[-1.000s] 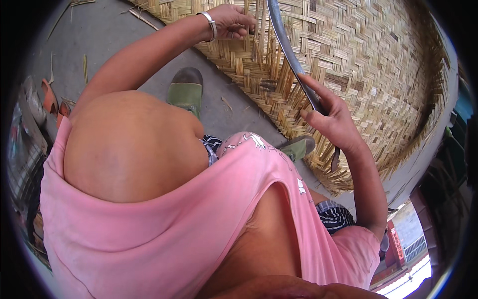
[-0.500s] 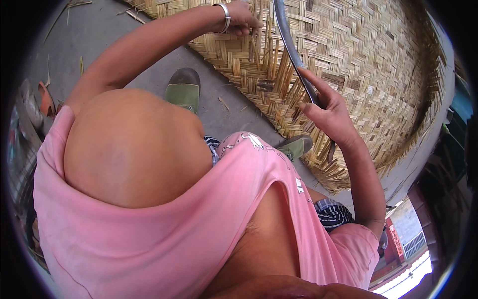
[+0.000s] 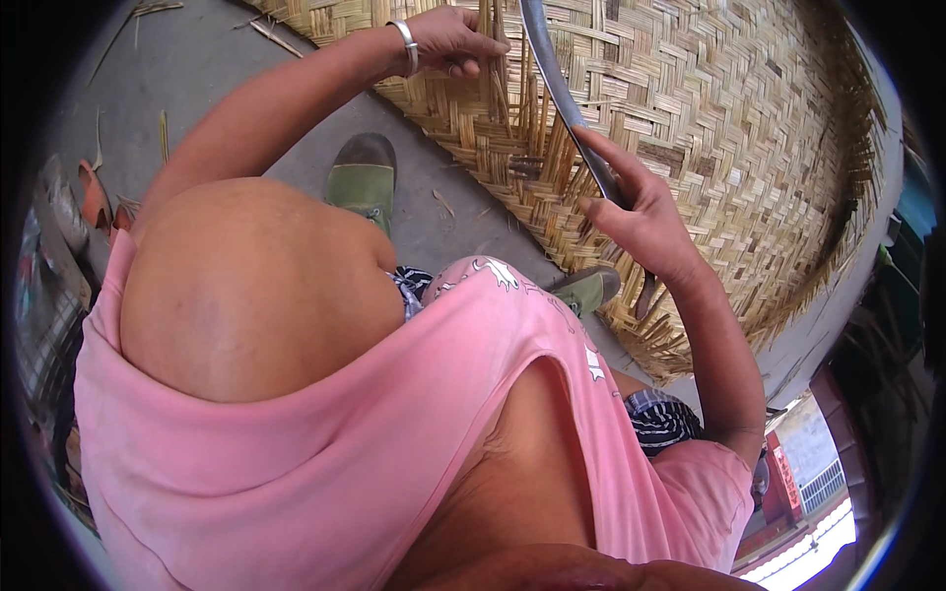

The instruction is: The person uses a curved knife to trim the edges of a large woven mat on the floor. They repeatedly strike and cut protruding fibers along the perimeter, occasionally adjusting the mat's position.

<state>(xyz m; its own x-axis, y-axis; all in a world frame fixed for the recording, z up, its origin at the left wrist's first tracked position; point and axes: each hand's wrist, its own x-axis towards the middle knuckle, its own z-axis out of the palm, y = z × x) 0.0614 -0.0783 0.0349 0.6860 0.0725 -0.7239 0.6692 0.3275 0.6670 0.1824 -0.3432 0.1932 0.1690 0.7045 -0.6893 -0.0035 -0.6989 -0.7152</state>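
While the right hand [image 3: 639, 219] gripped a curved knife [image 3: 555, 84], blade toward eleven o'clock, the left hand [image 3: 453, 41] was at thin strips [image 3: 499, 84] at twelve; whether it was closed could not be told. Beneath, a woven mat [image 3: 709, 138] lay toward two.

The floor [image 3: 271, 84] is grey. A large woven mat [image 3: 690, 98] covers its upper right part, with one edge running slantwise. Two green shoes stand on the floor: the left shoe [image 3: 360, 187] near the mat, the right shoe [image 3: 588, 292] at its edge. Straw strips [image 3: 277, 39] lie at upper left, a small pale scrap [image 3: 443, 203] between left shoe and mat.
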